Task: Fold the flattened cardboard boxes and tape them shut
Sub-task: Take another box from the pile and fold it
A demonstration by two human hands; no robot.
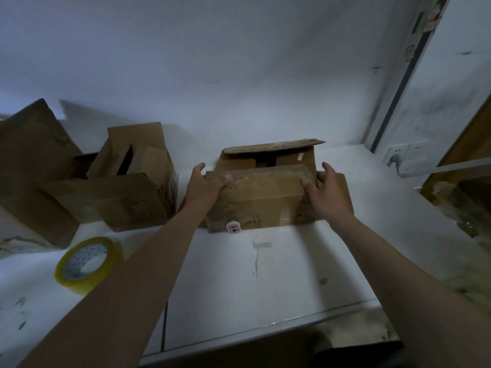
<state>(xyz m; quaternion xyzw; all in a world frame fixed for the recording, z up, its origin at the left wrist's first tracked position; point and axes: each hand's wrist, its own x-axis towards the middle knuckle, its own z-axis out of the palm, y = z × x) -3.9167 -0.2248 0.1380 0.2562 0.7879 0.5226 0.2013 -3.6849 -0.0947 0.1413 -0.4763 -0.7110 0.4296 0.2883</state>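
A brown cardboard box (263, 195) stands in the middle of the white table (265, 274), against the wall. Its far top flap stands up and its near flap is folded over the opening. My left hand (204, 187) grips the box's left end, thumb on the folded flap. My right hand (325, 189) grips the right end the same way, fingers behind a side flap. A roll of clear yellowish tape (86, 264) lies flat at the near left of the table.
Two more cardboard boxes sit at the left: an open one (127, 179) beside my left arm and a larger one (32, 166) at the frame edge. A wall socket (401, 155) and more cardboard (462, 205) are at the right.
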